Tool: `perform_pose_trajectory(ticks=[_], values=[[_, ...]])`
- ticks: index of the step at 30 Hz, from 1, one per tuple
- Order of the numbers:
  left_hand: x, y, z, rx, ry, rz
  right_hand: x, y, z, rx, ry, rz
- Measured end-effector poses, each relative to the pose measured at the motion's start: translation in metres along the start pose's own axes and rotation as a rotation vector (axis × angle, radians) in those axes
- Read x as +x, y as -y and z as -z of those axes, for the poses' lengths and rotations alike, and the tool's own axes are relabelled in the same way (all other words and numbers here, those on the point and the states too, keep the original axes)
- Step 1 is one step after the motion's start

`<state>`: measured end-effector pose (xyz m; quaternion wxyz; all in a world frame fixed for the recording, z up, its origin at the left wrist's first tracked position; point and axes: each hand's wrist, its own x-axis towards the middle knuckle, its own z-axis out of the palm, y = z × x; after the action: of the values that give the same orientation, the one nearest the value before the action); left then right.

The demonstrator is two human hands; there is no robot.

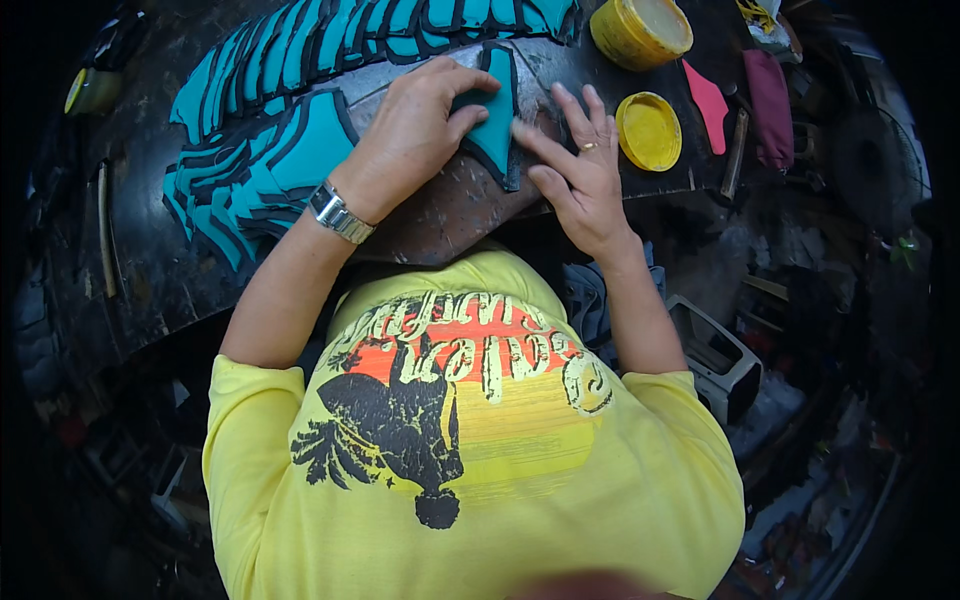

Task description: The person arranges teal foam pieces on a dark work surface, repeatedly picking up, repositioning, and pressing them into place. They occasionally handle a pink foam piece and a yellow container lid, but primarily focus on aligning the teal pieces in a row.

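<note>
A teal cut piece with a black border (pixel 491 120) lies on a worn brown board (pixel 440 222) at the table's near edge. My left hand (pixel 425 125), with a metal watch on its wrist, grips its left side between curled thumb and forefinger. On the other side is my right hand (pixel 582 170), fingers spread, its forefinger tip at the piece's right black edge. Nothing is held in that hand. Left of the board, a loose pile of similar teal pieces (pixel 300 150) overlaps beside my left forearm.
Behind the board runs a long row of overlapping teal pieces (pixel 300 50). To the right stand a yellow tub (pixel 640 32) and its yellow lid (pixel 649 131). Farther right lie a pink cut piece (pixel 708 105), a wooden-handled tool (pixel 735 155) and a maroon cloth-like item (pixel 769 110).
</note>
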<state>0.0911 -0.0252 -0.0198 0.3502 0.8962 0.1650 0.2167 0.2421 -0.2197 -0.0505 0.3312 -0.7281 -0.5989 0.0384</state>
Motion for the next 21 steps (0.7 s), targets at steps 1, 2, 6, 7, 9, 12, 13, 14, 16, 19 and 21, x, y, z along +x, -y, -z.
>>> perform_pose_trajectory(ticks=[1, 2, 6, 7, 9, 12, 13, 14, 16, 19, 21], values=[[0.000, 0.000, 0.001, -0.004, 0.002, -0.007, 0.002, 0.000, -0.001, -0.070, 0.035, 0.005], [0.000, 0.000, 0.000, -0.009, -0.012, -0.021, 0.005, -0.002, 0.000, -0.150, 0.069, 0.005], [0.001, -0.003, 0.002, -0.029, -0.012, -0.018, -0.002, 0.004, 0.008, -0.274, 0.170, 0.060], [0.002, -0.005, 0.003, -0.027, -0.007, -0.010, -0.006, 0.008, 0.012, -0.257, 0.193, 0.078], [0.004, -0.010, 0.006, -0.075, 0.007, -0.003, -0.013, 0.014, 0.017, -0.207, 0.219, 0.110], [0.013, -0.017, 0.015, -0.224, 0.018, 0.062, -0.019, 0.016, 0.031, -0.052, 0.230, 0.151], [0.022, -0.016, 0.021, -0.206, -0.034, 0.006, -0.018, 0.014, 0.033, 0.075, 0.133, 0.118], [0.034, -0.012, 0.028, -0.240, -0.055, -0.001, -0.017, 0.013, 0.036, 0.201, 0.041, 0.084], [0.066, -0.001, 0.037, -0.262, -0.101, -0.010, -0.014, 0.008, 0.040, 0.391, -0.145, -0.003], [0.123, 0.021, 0.031, -0.097, -0.105, 0.036, -0.006, 0.000, 0.037, 0.432, -0.313, -0.080], [0.150, 0.034, 0.015, -0.006, -0.131, -0.028, -0.004, -0.003, 0.036, 0.422, -0.338, -0.081]])
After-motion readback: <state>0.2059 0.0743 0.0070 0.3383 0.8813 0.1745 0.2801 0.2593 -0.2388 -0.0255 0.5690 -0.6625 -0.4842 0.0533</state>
